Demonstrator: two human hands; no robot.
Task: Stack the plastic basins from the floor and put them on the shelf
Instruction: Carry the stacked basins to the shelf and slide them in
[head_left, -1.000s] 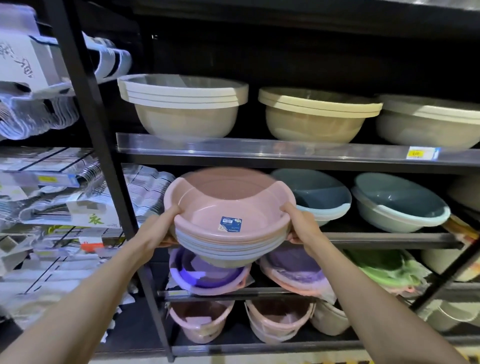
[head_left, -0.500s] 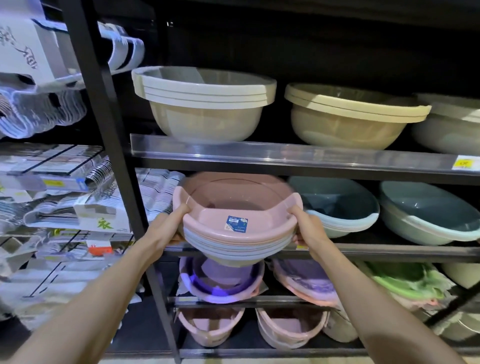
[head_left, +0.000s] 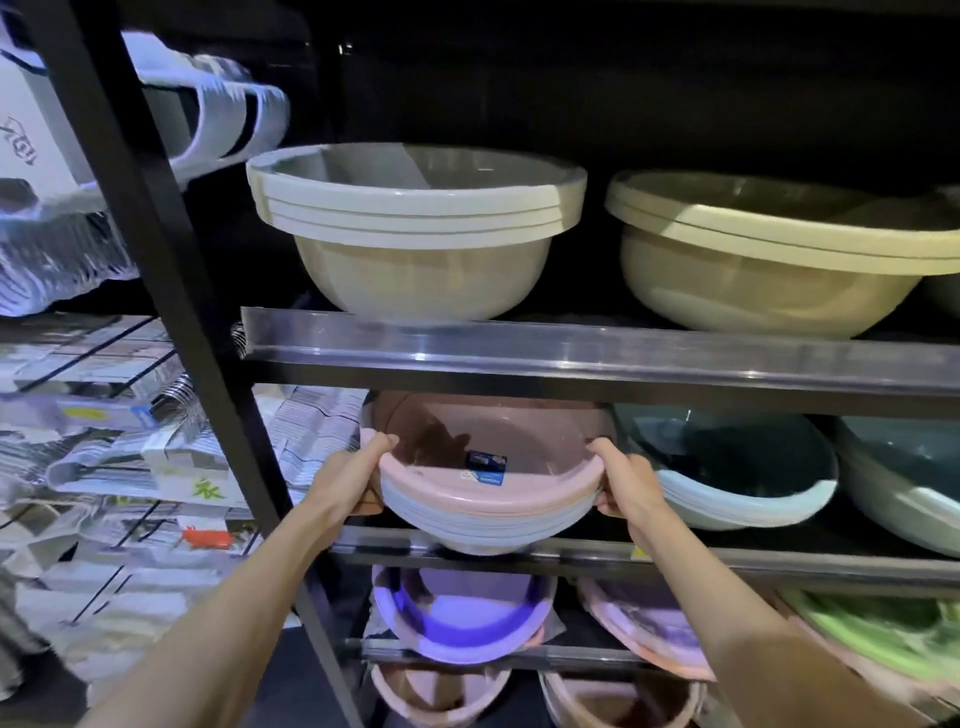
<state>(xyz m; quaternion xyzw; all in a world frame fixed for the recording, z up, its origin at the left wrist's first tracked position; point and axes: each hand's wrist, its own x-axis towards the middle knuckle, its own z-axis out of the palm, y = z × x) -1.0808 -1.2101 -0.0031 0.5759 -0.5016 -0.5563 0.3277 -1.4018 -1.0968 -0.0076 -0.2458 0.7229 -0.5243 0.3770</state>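
On the dark shelf rack (head_left: 156, 218) in front of me, rows of bowls sit one above the other. Up on the top shelf (head_left: 597, 353) is a big stack of grey-white basins (head_left: 415, 228), and just beside it a stack of cream basins (head_left: 769, 260). Under that shelf, on the middle shelf (head_left: 779, 561), my stack of basins (head_left: 488, 499) is partly pushed in, with its front still poking out over the edge. A pink one is on top and pale blue ones are under it. It is tipped a little toward me. Right next to it on that shelf is a stack of dark teal basins (head_left: 737, 478). Below, a purple basin (head_left: 462, 618) leans on the next shelf down. My left hand (head_left: 348, 483) is closed on the left rim of my stack, thumb on top of the rim. My right hand (head_left: 628, 483) is closed on the right rim the same way. A small blue sticker (head_left: 485, 470) sits on the front of the pink one
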